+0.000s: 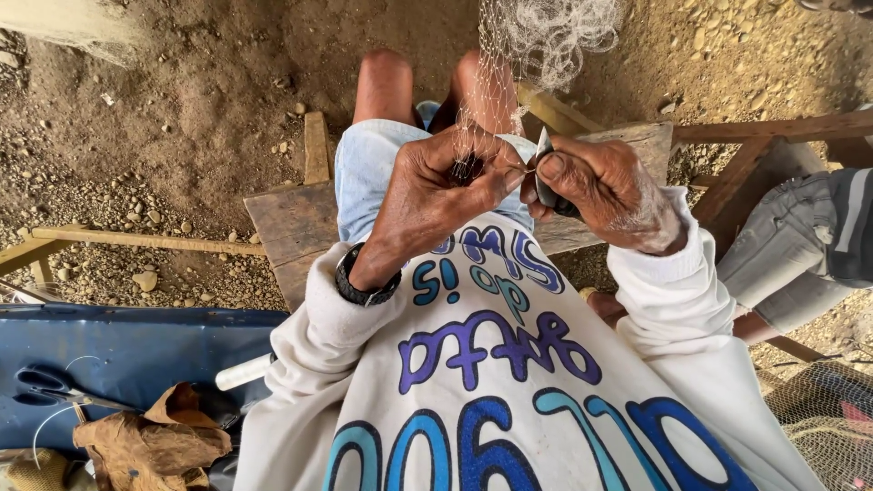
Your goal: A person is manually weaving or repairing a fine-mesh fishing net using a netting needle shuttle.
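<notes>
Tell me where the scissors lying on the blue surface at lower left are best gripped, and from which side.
Probably by the dark finger loops, reached from the left. The scissors lie flat on the blue surface, loops at the far left and blades pointing right toward the crumpled brown leaf, which crowds that end. Both hands are busy elsewhere.

I sit outdoors in a rough net-mending spot: bare dirt ground [200,100] strewn with pebbles, a worn wooden bench [291,223] under me, fishing net [546,32] hanging before me, more netting [827,418] heaped at my right, scissors [55,389] on a blue board [136,350].
</notes>
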